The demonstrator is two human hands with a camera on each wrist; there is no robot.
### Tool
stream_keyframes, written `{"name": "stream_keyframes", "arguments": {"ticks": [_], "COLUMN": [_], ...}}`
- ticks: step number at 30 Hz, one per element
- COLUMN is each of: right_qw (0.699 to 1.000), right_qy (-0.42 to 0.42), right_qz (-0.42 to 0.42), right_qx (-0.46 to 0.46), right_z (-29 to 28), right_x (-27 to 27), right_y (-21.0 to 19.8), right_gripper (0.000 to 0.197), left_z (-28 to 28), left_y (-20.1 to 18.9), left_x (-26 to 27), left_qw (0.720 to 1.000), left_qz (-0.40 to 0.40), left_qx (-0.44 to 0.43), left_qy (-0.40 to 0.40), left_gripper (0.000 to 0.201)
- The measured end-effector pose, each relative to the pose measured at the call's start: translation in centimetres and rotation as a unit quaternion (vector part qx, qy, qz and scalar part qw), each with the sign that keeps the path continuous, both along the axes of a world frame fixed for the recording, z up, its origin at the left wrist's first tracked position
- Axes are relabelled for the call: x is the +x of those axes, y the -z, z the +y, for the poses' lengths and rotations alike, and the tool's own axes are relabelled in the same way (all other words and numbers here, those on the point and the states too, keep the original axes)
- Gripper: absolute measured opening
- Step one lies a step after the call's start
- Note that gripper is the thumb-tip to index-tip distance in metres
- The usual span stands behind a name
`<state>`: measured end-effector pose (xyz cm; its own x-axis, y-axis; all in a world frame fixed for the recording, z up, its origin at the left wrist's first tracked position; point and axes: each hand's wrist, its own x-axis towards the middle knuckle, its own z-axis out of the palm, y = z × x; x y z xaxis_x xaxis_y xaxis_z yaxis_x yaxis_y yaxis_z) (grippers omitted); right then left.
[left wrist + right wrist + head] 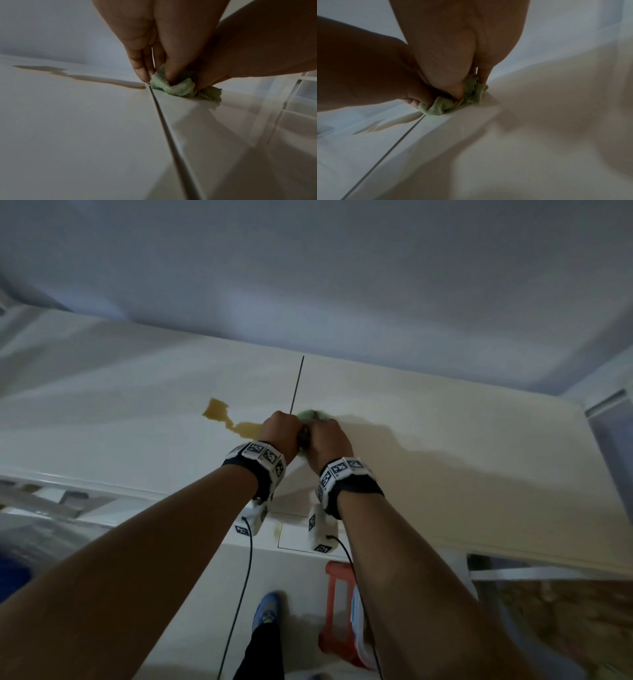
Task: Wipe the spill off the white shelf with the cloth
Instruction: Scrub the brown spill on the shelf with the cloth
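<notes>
Your left hand [279,431] and right hand [327,440] are together, fingers curled on the bunched green cloth [173,86], near the middle of the white shelf [445,422], at its seam [297,385]. The yellow spill [227,421] runs from there toward the far left edge.

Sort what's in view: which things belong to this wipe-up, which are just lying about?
Job: bunched green ribbed cloth, gripped by left hand and right hand; yellow-brown liquid spill; white shelf top.
Bystanders: red plastic stool; blue shoe.
</notes>
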<state>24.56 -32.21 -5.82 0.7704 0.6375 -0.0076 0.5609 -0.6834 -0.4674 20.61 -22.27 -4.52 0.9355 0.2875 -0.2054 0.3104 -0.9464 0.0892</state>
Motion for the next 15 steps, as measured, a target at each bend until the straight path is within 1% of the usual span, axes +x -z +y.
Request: {"name": "stream_keyframes", "arguments": {"ticks": [5,8,13,15], "right_qw": [1.0,1.0,1.0,0.999], "right_qy": [-0.005,0.0,-0.019,-0.024], "right_qz": [0.01,0.015,0.021,0.023], "right_qx": [0.001,-0.006,-0.011,-0.028], "right_z": [-1.7,-2.5,-4.2,-4.8], "right_x": [-3.6,-6.3,-10.7,-12.1], "right_y": [-0.1,0.0,0.0,-0.2], "right_gripper": [0.033,0.034,0.036,0.035], "left_z": [-1.6,-2.7,-4.1,-4.6], "left_y": [-0.3,-0.3,0.1,-0.1], "left_x": [-3.6,-6.5,-11.1,-12.7], "left_qw": [0.998,1.0,1.0,1.0], "left_qz": [0.005,0.006,0.014,0.021], "left_qx": [0.046,0.021,0.009,0.013], "left_qy": [0.037,0.004,-0.015,-0.015], "left_gripper": [0.022,0.022,0.019,0.019]}}
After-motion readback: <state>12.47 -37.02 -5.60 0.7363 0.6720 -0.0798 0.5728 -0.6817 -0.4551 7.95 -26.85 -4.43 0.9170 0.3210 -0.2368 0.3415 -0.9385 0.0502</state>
